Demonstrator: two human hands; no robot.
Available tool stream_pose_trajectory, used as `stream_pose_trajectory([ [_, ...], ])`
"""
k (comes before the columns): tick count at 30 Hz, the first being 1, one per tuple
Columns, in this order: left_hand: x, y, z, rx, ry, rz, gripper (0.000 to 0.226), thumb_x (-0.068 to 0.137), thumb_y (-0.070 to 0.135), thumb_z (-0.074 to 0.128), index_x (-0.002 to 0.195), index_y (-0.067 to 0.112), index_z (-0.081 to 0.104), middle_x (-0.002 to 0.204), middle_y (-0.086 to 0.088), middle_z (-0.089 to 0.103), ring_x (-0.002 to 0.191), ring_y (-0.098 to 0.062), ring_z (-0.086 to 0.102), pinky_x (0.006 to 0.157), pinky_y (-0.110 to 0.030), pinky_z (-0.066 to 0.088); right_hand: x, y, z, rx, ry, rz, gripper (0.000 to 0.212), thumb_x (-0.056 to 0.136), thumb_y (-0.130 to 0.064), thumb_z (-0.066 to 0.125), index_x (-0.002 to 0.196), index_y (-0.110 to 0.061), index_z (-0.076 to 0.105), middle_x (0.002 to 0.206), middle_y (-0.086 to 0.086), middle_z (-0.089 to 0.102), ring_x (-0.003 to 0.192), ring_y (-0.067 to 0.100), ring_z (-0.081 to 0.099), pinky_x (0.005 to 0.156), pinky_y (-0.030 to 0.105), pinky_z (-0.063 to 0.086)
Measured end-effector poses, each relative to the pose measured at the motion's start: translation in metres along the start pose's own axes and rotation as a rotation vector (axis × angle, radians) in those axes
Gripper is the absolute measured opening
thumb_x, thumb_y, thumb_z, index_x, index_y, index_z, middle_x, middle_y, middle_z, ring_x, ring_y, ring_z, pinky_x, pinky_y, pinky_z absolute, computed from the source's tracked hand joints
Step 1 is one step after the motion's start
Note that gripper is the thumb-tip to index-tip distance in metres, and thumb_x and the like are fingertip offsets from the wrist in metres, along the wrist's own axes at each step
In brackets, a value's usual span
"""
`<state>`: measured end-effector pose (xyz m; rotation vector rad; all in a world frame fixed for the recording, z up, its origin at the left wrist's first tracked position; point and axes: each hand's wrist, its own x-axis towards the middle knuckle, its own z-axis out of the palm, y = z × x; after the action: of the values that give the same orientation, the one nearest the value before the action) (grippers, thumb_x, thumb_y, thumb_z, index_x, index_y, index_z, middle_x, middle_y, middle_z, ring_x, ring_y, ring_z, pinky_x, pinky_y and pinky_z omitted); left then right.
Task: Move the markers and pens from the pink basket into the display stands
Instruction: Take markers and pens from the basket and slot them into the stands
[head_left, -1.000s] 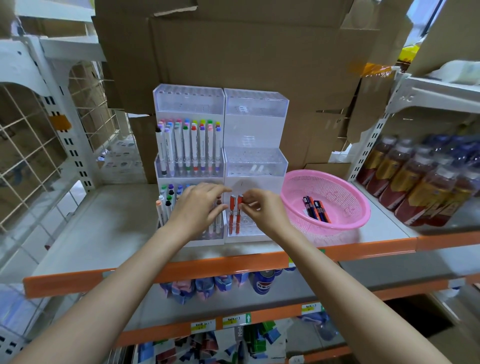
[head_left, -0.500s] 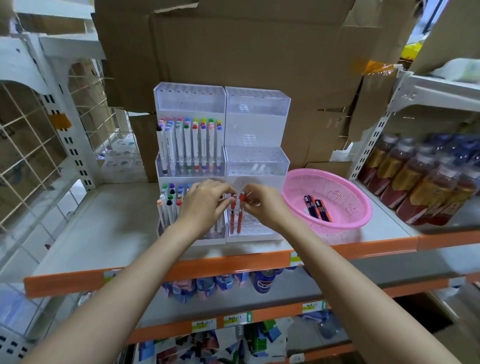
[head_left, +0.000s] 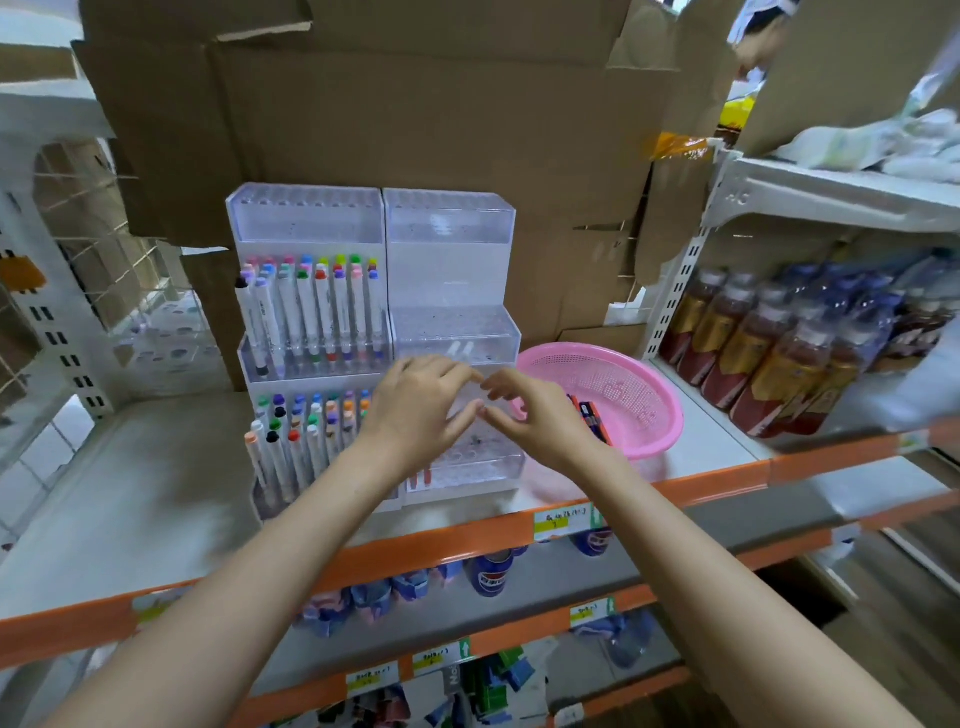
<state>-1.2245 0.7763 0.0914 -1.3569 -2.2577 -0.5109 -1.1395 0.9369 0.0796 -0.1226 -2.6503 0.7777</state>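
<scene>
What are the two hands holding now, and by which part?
Nothing visible: the left hand and the right hand hover empty above the right display stand.

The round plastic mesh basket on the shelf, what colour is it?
Pink, clearest in the head view.

Both hands, earlier pinching the tops of two orange pens in the right stand's (head_left: 462, 457) front tier: now lifted off and empty. Left hand (head_left: 415, 410) and right hand (head_left: 540, 415) hang above that tier, fingers loosely spread, fingertips nearly touching. Pens' lower ends (head_left: 421, 475) stand in the slots, released.
</scene>
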Motion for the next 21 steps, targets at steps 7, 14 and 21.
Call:
stream_pose_trajectory([
  [7, 0.047, 0.064, 0.053, -0.076, -0.073, 0.125, 0.036, 0.084, 0.040, 0.040, 0.095, 0.021, 0.069, 0.090, 0.004, 0.070, 0.085, -0.021, 0.065, 0.079, -0.032, 0.047, -0.023, 0.068, -0.049, -0.158, 0.027, 0.114, 0.030, 0.094, -0.026, 0.057, 0.121, -0.016, 0.061, 0.107, 0.005, 0.069, 0.094, 0.020, 0.061, 0.072, 0.030, 0.044],
  [14, 0.088, 0.091, 0.118, -0.218, -0.181, 0.095, 0.030, 0.088, 0.034, 0.048, 0.104, 0.016, 0.066, 0.101, -0.002, 0.068, 0.097, -0.027, 0.060, 0.080, -0.041, 0.047, -0.016, 0.141, -0.067, -0.245, -0.076, 0.244, 0.040, 0.095, -0.038, 0.051, 0.134, -0.029, 0.052, 0.130, -0.003, 0.061, 0.120, 0.021, 0.054, 0.090, 0.044, 0.049],
  [21, 0.120, 0.090, 0.173, 0.006, -0.488, -0.080, 0.039, 0.090, 0.035, 0.052, 0.125, 0.019, 0.051, 0.125, -0.004, 0.053, 0.116, -0.023, 0.047, 0.084, -0.035, 0.043, 0.020, 0.192, -0.057, -0.323, -0.310, 0.254, 0.057, 0.091, -0.031, 0.060, 0.144, -0.022, 0.040, 0.140, 0.003, 0.052, 0.127, 0.025, 0.047, 0.098, 0.036, 0.042],
])
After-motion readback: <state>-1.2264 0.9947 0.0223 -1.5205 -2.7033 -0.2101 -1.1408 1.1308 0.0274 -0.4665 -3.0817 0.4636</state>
